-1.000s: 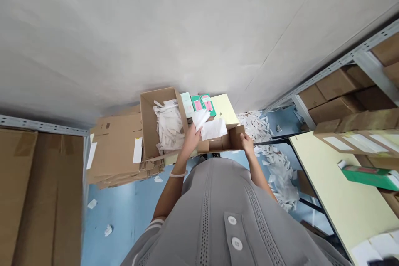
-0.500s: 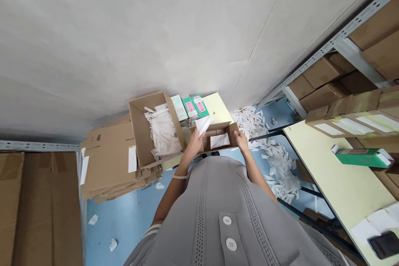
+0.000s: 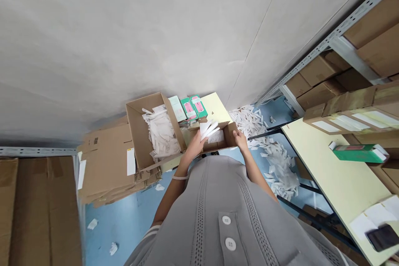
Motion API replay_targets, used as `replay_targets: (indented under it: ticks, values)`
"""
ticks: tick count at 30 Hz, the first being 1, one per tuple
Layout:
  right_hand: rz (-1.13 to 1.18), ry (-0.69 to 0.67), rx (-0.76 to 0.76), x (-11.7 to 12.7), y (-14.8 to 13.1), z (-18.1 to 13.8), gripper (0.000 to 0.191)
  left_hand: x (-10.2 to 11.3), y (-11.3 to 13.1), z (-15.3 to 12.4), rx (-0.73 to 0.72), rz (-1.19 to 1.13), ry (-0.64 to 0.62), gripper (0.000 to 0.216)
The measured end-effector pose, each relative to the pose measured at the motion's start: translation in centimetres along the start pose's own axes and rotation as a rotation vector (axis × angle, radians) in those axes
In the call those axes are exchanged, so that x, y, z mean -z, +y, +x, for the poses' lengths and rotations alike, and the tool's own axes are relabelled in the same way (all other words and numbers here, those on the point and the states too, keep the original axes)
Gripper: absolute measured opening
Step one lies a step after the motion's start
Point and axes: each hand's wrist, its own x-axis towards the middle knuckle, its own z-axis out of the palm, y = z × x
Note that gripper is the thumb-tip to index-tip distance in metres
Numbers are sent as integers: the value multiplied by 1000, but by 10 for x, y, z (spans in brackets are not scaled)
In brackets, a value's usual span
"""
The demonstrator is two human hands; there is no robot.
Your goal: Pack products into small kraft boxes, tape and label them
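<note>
My left hand (image 3: 193, 146) is closed on a small fan of white paper slips (image 3: 208, 128), held over a small open cardboard box (image 3: 229, 133) on the pale yellow table (image 3: 220, 108). My right hand (image 3: 240, 139) grips the right wall of that small box. More white paper lies inside it. To the left stands a larger open carton (image 3: 137, 129) filled with white packets (image 3: 160, 133).
Green and pink product boxes (image 3: 193, 107) lie behind the small box. Flattened cartons (image 3: 106, 162) are stacked at the left. White slips (image 3: 280, 166) litter the blue floor. A second yellow table (image 3: 339, 183) and metal shelving with cartons (image 3: 330, 70) stand at the right.
My left hand has brought the white slips down from above the small box to just over it, and a larger white sheet now lies inside. The view has shifted slightly.
</note>
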Motion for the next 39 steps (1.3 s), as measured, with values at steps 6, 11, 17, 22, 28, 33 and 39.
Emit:
replay_targets:
  ticks: [6,11,17,22,28,33,39]
  values:
    - [-10,-12,-1,-1,4,1,42,-3,-9,2,14,166,-63,28]
    - [-25,4,4,-2,4,1,41,0,-7,0,2,206,-93,21]
    - [-37,6,-1,-2,3,-1,41,2,-5,-1,-22,192,-74,19]
    - [-33,3,9,0,2,-3,41,2,-6,-1,-15,156,-45,25]
    - [-9,4,11,0,4,-3,42,0,-8,2,-3,168,-57,27]
    - [-8,8,29,-1,4,-3,44,-2,-10,3,16,167,-61,23]
    - [-9,1,10,-1,3,-2,43,-3,-11,4,18,132,-83,30]
